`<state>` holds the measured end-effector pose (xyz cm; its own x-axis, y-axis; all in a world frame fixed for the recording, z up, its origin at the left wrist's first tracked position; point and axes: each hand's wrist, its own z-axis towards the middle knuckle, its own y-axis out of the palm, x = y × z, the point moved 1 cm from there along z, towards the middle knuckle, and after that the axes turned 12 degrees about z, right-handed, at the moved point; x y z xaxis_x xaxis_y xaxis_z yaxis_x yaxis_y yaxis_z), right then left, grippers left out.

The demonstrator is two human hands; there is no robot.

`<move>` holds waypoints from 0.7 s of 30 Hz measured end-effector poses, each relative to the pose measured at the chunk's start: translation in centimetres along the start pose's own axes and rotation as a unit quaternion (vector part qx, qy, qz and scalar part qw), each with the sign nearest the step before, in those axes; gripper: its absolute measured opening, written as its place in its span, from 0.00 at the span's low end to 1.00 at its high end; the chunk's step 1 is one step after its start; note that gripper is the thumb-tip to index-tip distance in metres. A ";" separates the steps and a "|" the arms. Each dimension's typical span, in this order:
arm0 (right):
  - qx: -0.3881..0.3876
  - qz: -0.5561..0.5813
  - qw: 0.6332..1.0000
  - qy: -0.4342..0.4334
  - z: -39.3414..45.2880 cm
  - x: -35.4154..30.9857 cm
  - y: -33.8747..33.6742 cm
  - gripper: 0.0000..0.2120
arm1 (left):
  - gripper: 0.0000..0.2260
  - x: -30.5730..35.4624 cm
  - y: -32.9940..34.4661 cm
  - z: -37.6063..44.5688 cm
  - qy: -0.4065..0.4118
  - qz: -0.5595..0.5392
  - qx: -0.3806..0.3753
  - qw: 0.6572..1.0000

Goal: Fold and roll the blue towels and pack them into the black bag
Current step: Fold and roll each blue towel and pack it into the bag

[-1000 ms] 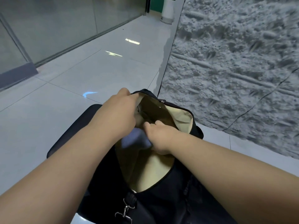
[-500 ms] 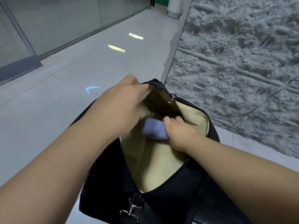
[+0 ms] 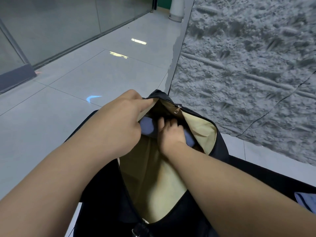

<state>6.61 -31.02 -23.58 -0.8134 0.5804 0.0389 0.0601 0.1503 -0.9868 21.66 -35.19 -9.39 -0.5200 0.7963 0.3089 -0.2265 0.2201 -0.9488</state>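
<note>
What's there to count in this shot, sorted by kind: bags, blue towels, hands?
Black bag: 1
Blue towel pieces showing inside the bag: 2, one by the left hand, one under the right hand; whether they are separate rolls is hidden
Hands: 2, left hand, right hand
Total: 5

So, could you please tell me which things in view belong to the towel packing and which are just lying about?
Job in hand:
- rolled blue towels inside the bag
- black fabric bag with beige lining
- left hand gripping the bag's edge
- right hand on the towels

Lying about:
- white post base
- blue object at the right edge
</note>
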 end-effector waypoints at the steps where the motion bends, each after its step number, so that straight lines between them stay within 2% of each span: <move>1: -0.002 -0.002 1.000 -0.004 -0.1 -0.1 0.2 0.25 | 0.25 0.1 0.0 0.1 0.001 -0.003 -0.008 1.000; 5: -0.007 0.001 1.000 -0.002 0.4 -0.3 0.4 0.22 | 0.26 0.3 0.3 0.2 0.009 -0.003 -0.019 1.000; 10: 0.000 -0.028 1.000 -0.010 1.5 0.0 0.6 0.22 | 0.25 0.4 0.5 0.3 0.023 0.005 -0.019 1.000; 13: 0.001 -0.005 1.000 0.020 2.0 0.4 0.4 0.21 | 0.29 0.5 0.3 0.4 0.034 0.002 -0.018 0.999; 16: 0.001 0.036 0.998 0.055 2.4 0.6 0.5 0.17 | 0.29 0.4 0.0 0.3 0.042 0.001 -0.016 0.999; 19: 0.002 0.034 0.996 0.077 2.3 0.4 0.4 0.19 | 0.27 0.3 0.2 0.2 0.042 0.009 -0.019 0.999; 21: 0.033 -0.003 0.998 0.046 2.0 0.2 0.5 0.21 | 0.28 0.3 0.4 0.2 0.038 0.008 -0.024 0.999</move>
<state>5.33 -32.43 -24.38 -0.7572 0.6507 0.0569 0.0146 0.1039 -0.9945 21.27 -34.96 -9.62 -0.4594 0.8395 0.2901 -0.1787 0.2326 -0.9560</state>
